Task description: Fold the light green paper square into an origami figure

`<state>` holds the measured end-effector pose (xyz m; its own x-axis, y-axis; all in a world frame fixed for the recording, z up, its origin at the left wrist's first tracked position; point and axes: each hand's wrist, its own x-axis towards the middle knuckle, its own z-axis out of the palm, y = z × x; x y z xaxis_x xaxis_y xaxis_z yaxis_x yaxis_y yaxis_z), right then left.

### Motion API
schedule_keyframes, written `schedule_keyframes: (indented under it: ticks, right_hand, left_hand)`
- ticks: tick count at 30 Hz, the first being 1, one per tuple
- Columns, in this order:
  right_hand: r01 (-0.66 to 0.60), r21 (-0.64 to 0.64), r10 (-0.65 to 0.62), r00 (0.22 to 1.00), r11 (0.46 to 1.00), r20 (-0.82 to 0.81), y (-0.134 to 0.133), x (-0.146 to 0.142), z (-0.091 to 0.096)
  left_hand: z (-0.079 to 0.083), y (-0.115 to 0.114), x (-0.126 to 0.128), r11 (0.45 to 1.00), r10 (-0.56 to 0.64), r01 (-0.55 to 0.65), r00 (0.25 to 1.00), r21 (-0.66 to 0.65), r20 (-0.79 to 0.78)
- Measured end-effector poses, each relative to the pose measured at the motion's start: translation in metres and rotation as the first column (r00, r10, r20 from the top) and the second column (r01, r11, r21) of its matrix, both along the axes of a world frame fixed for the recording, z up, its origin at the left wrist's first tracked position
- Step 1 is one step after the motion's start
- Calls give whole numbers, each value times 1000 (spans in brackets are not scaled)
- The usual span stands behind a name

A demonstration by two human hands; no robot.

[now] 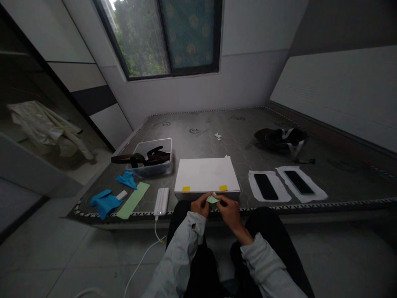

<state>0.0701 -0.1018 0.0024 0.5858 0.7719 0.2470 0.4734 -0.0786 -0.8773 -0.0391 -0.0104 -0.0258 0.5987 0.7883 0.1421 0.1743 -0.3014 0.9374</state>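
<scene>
Between my two hands is a small piece of light green folded paper, just off the near edge of a white box. My left hand pinches its left side with thumb and forefinger. On the other side, my right hand grips the paper with closed fingers. Two yellow sticky tabs sit on the box's front edge, the left tab and the right tab. A flat green paper strip lies farther left.
Left of the box are a white power bank with a cable, blue paper pieces and a clear plastic bin holding dark straps. Two phones rest on white cloths at right. A black cap lies behind them.
</scene>
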Motion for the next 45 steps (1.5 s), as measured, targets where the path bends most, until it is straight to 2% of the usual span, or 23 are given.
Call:
schedule_keyframes:
  ticks: [5, 9, 12, 15, 19, 23, 27, 29, 31, 35, 40, 43, 45]
  right_hand:
    - [79, 1, -79, 995, 997, -60, 1, -1, -1]
    - [57, 2, -56, 989, 998, -139, 2, 3, -1]
    - [-61, 24, 65, 973, 998, -222, 0, 9, -1]
    - [-190, 73, 203, 906, 979, -371, -1, 11, -1]
    - [-141, 102, 174, 830, 985, -530, 3, 6, -7]
    - [-105, 126, 160, 782, 986, -603, 6, 5, -7]
    - [-45, 95, 90, 828, 995, -553, 4, 7, 0]
    - [-32, 73, 65, 854, 997, -516, 3, 7, 2]
    - [-42, 50, 60, 880, 998, -472, 3, 8, 4]
    - [-105, 7, 101, 931, 994, -352, 0, 11, 7]
    - [-136, -67, 132, 989, 988, -63, -6, 17, 15]
    - [-152, -102, 157, 986, 983, 48, -7, 17, 17]
    - [-157, -114, 166, 983, 981, 79, -8, 16, 17]
  left_hand:
    - [-6, 1, 2, 981, 32, -11, 994, -195, 104]
    - [-11, 2, 3, 963, 64, -29, 990, -267, 125]
    - [-13, 3, 1, 966, 90, -59, 990, -251, 113]
    - [-13, 2, -2, 982, 96, -69, 984, -175, 152]
    - [-15, 2, -1, 991, 77, -55, 981, -125, 178]
    - [-17, 4, 0, 985, 58, -24, 979, -170, 197]
    - [-14, 6, 2, 959, 8, 63, 969, -278, 247]
    - [-14, 6, 4, 943, 45, 40, 968, -330, 246]
    - [-14, 5, 7, 942, 87, -24, 981, -334, 174]
    - [-14, 4, 7, 962, 123, -113, 992, -248, 25]
    - [-10, 2, 4, 992, 72, -78, 995, -103, -67]
    - [-8, 0, 5, 997, 52, -48, 996, 52, -74]
    - [-7, -3, 6, 980, 40, -26, 997, 195, -69]
